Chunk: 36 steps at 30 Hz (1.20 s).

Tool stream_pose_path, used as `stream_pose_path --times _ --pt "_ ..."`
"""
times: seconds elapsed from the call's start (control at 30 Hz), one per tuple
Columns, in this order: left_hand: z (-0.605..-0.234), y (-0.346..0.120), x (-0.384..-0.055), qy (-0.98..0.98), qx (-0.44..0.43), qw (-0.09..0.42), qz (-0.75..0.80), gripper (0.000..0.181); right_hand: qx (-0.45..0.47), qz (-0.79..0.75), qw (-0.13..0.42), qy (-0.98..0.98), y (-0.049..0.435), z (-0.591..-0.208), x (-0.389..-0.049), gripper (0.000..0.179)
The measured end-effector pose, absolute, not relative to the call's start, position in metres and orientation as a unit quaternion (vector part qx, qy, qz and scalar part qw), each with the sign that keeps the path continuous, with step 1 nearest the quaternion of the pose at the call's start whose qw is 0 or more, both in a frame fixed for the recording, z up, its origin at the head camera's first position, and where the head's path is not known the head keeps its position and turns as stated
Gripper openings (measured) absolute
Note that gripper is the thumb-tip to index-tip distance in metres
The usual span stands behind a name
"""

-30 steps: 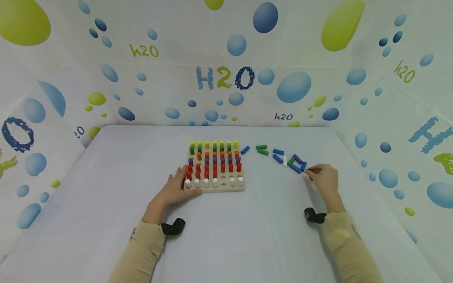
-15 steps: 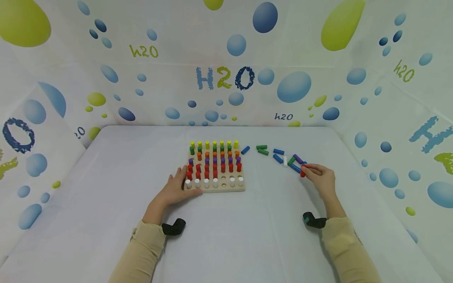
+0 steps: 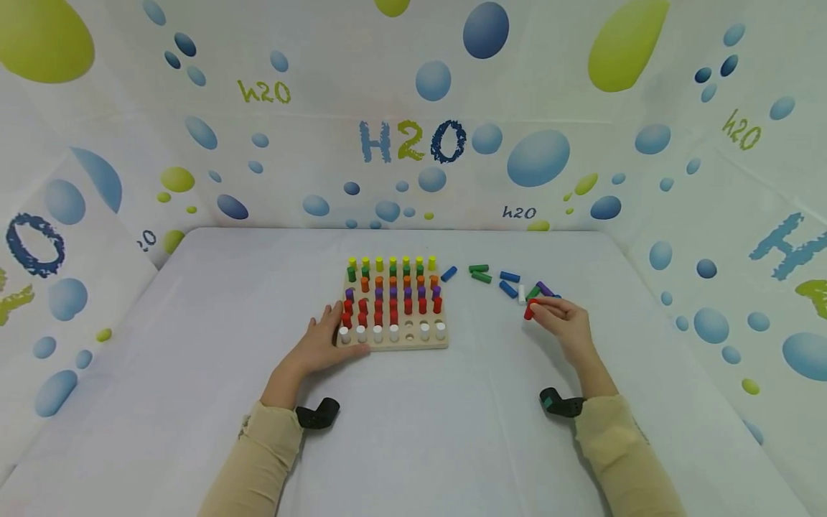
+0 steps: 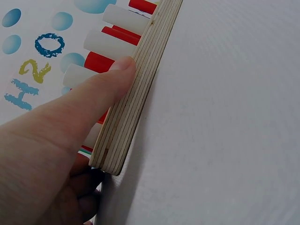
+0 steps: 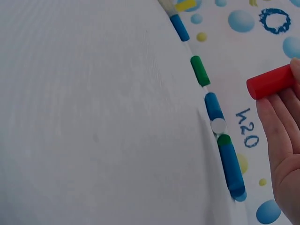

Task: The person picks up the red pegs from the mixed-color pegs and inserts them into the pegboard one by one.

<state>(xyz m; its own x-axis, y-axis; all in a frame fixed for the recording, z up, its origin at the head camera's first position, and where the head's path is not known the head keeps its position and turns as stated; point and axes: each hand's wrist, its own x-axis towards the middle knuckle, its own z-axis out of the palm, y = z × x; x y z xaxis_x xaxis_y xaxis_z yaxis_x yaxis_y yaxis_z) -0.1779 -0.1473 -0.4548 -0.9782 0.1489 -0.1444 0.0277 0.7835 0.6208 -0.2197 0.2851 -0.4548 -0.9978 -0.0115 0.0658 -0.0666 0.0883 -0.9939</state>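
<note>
A wooden pegboard (image 3: 423, 345) with rows of coloured pegs lies mid-table. My left hand (image 3: 316, 346) holds its near left corner, the thumb along the front edge and the fingers at the left side. In the left wrist view the thumb presses the layered board edge (image 4: 140, 93), beside white pegs (image 4: 108, 43). My right hand (image 3: 570, 332) pinches a red peg (image 3: 530, 310) above the table, right of the board. In the right wrist view the red peg (image 5: 272, 82) sticks out from between thumb and fingers. Bare holes show in the board's two nearest rows.
Loose pegs lie right of the board: a blue peg (image 3: 449, 273), green pegs (image 3: 481, 276), blue pegs (image 3: 507, 289), a white peg (image 3: 521, 294) and a purple peg (image 3: 545, 289). Some are partly behind my right hand. A white patterned cloth (image 3: 291, 179) stands behind the table.
My right hand has lifted the red peg from beside the loose pegs and moved left with it towards the board. My left hand stays at the board's corner.
</note>
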Motion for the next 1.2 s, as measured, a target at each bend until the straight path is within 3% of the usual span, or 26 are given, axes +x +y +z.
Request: stream_pose_path --times 0.33,0.6,1.2 --pt "-0.456 -0.148 -0.177 0.939 0.052 0.087 0.330 0.112 0.073 0.677 -0.012 -0.732 0.244 -0.450 -0.230 0.026" --pt "-0.455 -0.148 -0.177 0.938 0.051 0.085 0.332 0.112 0.047 0.667 -0.057 -0.741 0.209 -0.440 -0.237 0.038" --pt "-0.455 -0.150 -0.177 0.937 0.058 0.088 0.333 0.112 0.122 0.653 -0.096 -0.742 0.137 -0.437 -0.245 0.025"
